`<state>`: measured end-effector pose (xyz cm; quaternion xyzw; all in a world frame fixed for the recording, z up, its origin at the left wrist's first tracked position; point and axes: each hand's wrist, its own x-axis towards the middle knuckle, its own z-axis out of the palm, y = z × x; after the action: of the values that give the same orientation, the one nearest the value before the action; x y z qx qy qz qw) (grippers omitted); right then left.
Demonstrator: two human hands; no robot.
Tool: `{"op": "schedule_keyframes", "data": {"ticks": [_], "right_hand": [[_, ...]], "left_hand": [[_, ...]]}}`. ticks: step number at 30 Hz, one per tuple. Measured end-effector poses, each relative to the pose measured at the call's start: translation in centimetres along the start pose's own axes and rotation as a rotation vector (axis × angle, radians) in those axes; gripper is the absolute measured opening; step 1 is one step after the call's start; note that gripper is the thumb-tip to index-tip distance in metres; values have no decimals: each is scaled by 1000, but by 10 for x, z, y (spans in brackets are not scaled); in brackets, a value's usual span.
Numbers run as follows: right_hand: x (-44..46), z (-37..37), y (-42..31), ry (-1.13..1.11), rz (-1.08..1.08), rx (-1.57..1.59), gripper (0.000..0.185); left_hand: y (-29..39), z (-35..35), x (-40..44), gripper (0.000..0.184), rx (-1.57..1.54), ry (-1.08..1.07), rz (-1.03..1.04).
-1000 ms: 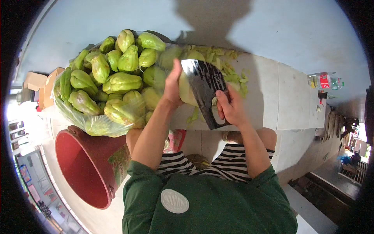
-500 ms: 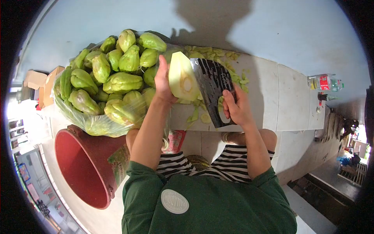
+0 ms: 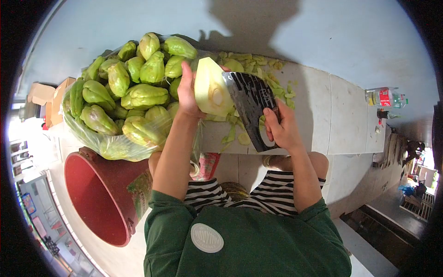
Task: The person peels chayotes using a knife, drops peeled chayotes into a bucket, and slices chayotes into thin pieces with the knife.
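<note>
My left hand (image 3: 187,94) is closed around a peeled, pale green chayote (image 3: 211,87), whose flat cut face with an oval core is turned toward me. In my right hand (image 3: 283,125) is a broad, dark-bladed cleaver (image 3: 251,99), wet and streaked, my thumb lying along its side. The blade's far corner meets or overlaps the right edge of the chayote; whether it cuts in, I cannot tell. Behind and under the blade, green peelings (image 3: 281,90) are scattered over the tiled ledge. My right fingers are partly hidden by the cleaver.
A big clear plastic bag of unpeeled chayotes (image 3: 145,97) bulges to the left of my hands. Below it, a red bucket (image 3: 94,198) lies tipped toward the left. A plastic bottle (image 3: 385,98) lies at the right end of the tiled ledge (image 3: 341,115), beside the wall.
The chayote and my left hand have shifted slightly left and up. The cleaver has also moved a little left, its blade still at the chayote's right edge.
</note>
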<state>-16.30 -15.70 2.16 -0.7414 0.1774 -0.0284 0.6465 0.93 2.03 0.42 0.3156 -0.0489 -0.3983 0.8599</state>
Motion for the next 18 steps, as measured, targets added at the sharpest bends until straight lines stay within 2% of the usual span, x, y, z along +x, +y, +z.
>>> {"op": "schedule_keyframes", "data": {"ticks": [4,7,10,13,15,18], "right_hand": [[-2,0,-7,-9,-4,-6,25],[-2,-1,-5,0,6,-18,25],[-1,1,-1,11,13,-33,25],[1,5,-5,32,14,3,24],[3,7,-8,41,8,48,24],[7,9,-9,60,7,60,23]], "left_hand": [[0,-4,0,94,8,-130,10],[-2,-1,0,94,-21,-79,-19],[-5,-2,0,95,93,27,2],[-14,-5,1,92,-6,147,-50],[-19,8,-4,83,217,272,-38],[-25,11,-6,81,238,205,-84]]}}
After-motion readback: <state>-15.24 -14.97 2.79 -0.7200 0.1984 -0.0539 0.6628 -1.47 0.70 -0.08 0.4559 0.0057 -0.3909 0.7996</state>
